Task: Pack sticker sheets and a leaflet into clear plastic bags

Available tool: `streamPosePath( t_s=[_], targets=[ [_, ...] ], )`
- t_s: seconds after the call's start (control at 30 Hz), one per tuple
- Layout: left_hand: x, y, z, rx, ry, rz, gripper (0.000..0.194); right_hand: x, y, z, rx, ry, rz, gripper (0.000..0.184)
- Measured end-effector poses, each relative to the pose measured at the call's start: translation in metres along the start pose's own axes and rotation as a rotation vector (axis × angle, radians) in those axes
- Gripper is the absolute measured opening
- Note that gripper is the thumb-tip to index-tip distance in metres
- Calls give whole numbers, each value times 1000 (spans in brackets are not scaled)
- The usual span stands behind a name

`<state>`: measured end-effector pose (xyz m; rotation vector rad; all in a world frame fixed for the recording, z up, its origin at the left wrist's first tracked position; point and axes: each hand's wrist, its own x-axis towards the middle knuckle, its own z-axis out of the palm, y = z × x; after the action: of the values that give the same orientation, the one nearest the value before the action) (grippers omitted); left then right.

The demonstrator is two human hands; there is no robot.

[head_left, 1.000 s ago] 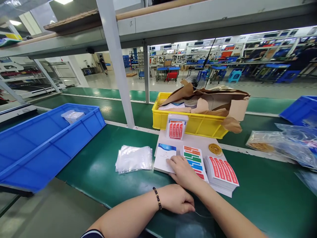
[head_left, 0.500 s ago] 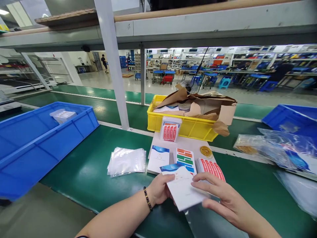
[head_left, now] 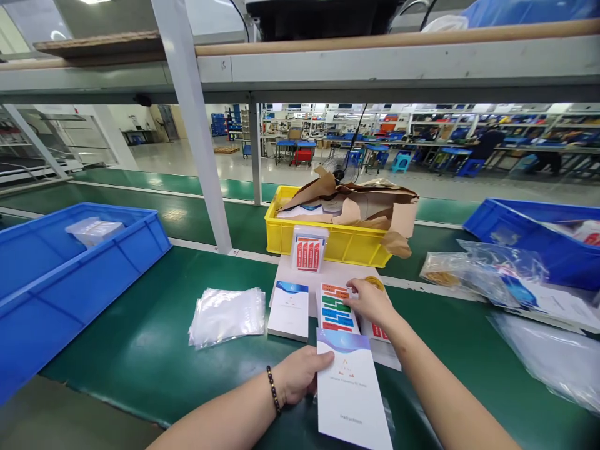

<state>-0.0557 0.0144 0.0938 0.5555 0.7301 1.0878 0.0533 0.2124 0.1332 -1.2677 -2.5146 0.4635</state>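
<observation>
My left hand (head_left: 304, 375) grips a white instruction booklet (head_left: 351, 400) with a blue wave band, its thumb on the left edge; clear plastic shows beneath the booklet. My right hand (head_left: 372, 306) pinches the upper right edge of a sticker sheet (head_left: 336, 312) with orange, green, blue and red labels, on top of its stack. To its left lies a stack of matching booklets (head_left: 288, 312). Red sticker sheets (head_left: 379, 332) show partly under my right wrist. Yellow rubber bands (head_left: 375, 282) lie behind that hand.
Clear bags (head_left: 228, 317) lie on the green table. A yellow bin (head_left: 328, 244) with torn brown paper stands behind a bagged red sticker pack (head_left: 309, 250). Blue bins stand left (head_left: 79, 281) and right (head_left: 539, 244). Plastic bags (head_left: 482, 269) lie at right. An upright post (head_left: 194, 125) rises left of the yellow bin.
My right hand has left the booklet and moved forward to the coloured sticker stack. My left hand has brought the booklet lower and turned it more upright in view. The camera view has shifted.
</observation>
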Motion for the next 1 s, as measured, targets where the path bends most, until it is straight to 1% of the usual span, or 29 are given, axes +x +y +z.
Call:
streamPosePath(
  t_s=[0.1,0.17,0.2,0.3,0.37,0.43,0.5,0.6,0.67,0.77,0.83,0.9,1.0],
  targets=[
    [1,-2,0,-45,19,-9,47,-2,-3,-2,57,36,-5,22],
    [1,-3,-1,-65,32,-24,44,-5,-4,-7,130,53,-13,13],
    [2,-3,-2,-85,44,-26,42,-6,-2,-10,177,61,-16,11],
    [4,-3,-5,-165,83,-33,35,-14,8,-20,342,113,18,22],
    [6,-3,-6,-189,105,-56,31,-24,16,-26,451,168,81,30],
    [8,-4,-7,-204,114,-87,32,-36,22,-29,536,195,140,36],
    [9,-5,-7,-234,108,-93,38,-52,22,-28,616,152,183,36],
    [10,-4,-5,-290,73,-39,49,-75,12,-19,759,-5,244,30],
    [9,-4,-3,-287,52,10,51,-87,3,-9,804,-100,245,27],
    [8,-5,-2,-169,66,39,45,-96,-8,3,744,-144,155,24],
    [8,-5,-2,-94,91,34,42,-97,-8,5,662,-109,78,22],
    [7,-4,-3,-71,108,15,41,-96,-1,1,530,-5,9,22],
    [5,0,-2,-86,108,11,42,-94,20,-12,263,194,-64,24]
  ],
)
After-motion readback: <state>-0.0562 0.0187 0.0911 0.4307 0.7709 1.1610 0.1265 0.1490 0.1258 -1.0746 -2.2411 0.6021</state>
